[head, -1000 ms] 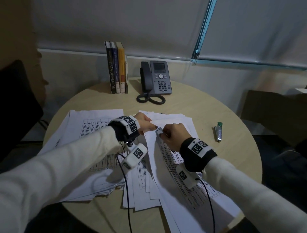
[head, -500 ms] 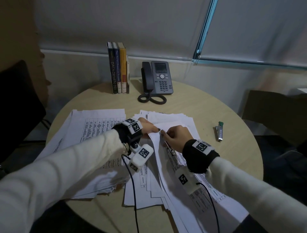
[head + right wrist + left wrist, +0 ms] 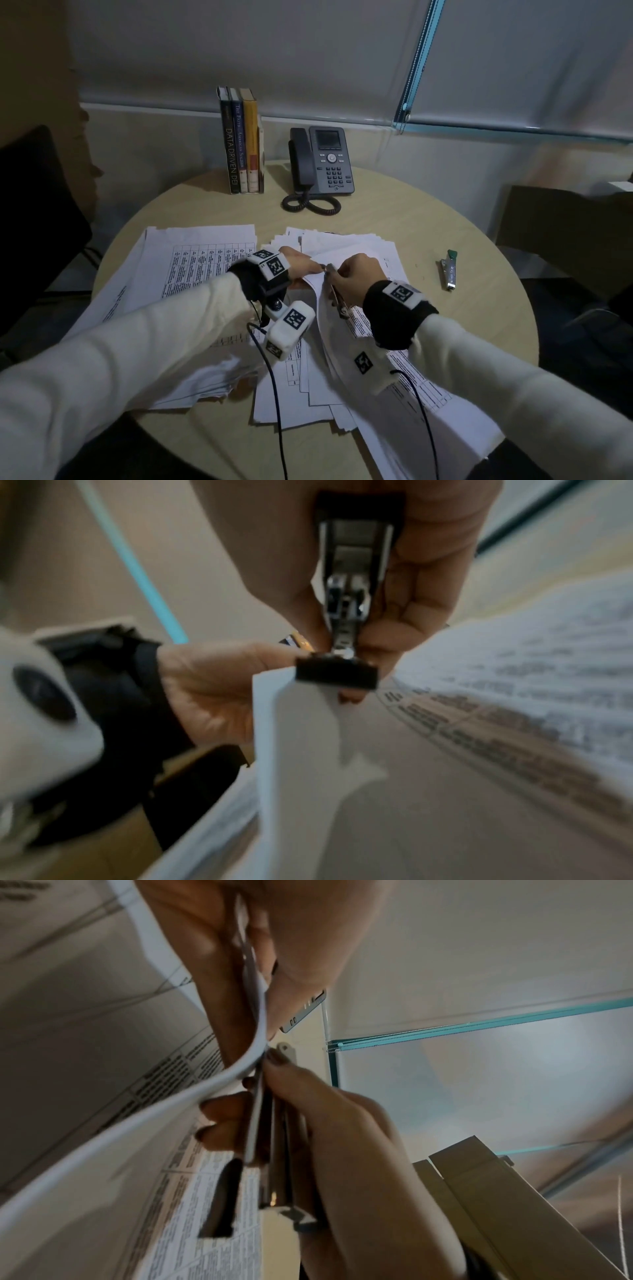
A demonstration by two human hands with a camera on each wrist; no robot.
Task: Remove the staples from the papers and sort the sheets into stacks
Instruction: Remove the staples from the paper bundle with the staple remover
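The stapled papers (image 3: 317, 284), lifted since a moment ago off the worktop (image 3: 394, 219) pile, hang pinched by the left hand (image 3: 301, 265), the right hand (image 3: 356, 274) gripping the staple remover (image 3: 337, 298) at their corner, suggesting extraction is underway.

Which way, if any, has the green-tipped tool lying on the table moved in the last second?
No. The green-tipped tool lies in the same spot, right of the desk phone and near the table's right edge.

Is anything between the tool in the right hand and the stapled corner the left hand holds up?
Nothing visible. The staple remover in the right hand already meets the lifted packet at its corner, which the left hand pinches. The staple itself is hidden.
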